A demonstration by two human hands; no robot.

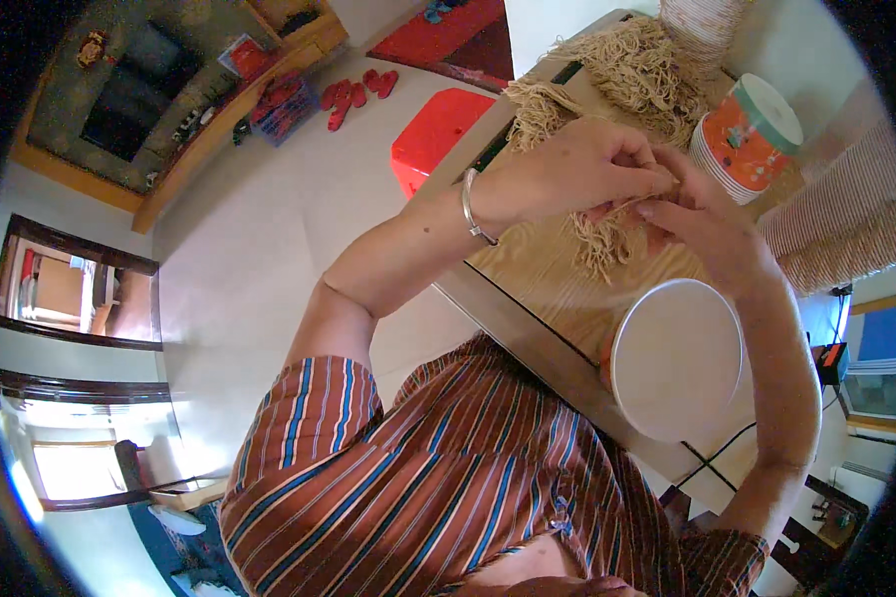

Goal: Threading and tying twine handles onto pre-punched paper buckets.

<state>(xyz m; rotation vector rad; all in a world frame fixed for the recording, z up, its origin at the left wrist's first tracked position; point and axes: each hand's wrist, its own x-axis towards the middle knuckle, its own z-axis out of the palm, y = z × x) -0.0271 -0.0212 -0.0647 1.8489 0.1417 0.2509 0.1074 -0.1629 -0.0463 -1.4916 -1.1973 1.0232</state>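
Note:
Over the wooden tabletop, my left hand and my right hand meet with their fingers pinched together on a small bunch of tan yarn. Loose strands dangle below the fingers; the exact gripping point is hidden between them. A silvery bracelet circles my left wrist. Just beyond the hands lies a large tangled heap of tan yarn, with a smaller tuft at the table's left edge. Under my right forearm is a round white-topped container, close to the near edge.
Right of the hands stands a stack of orange paper tubs with a green-rimmed one on top. Striped, corded rolls stand along the table's right side, another at the back. A red stool stands on the floor beyond the table's left edge.

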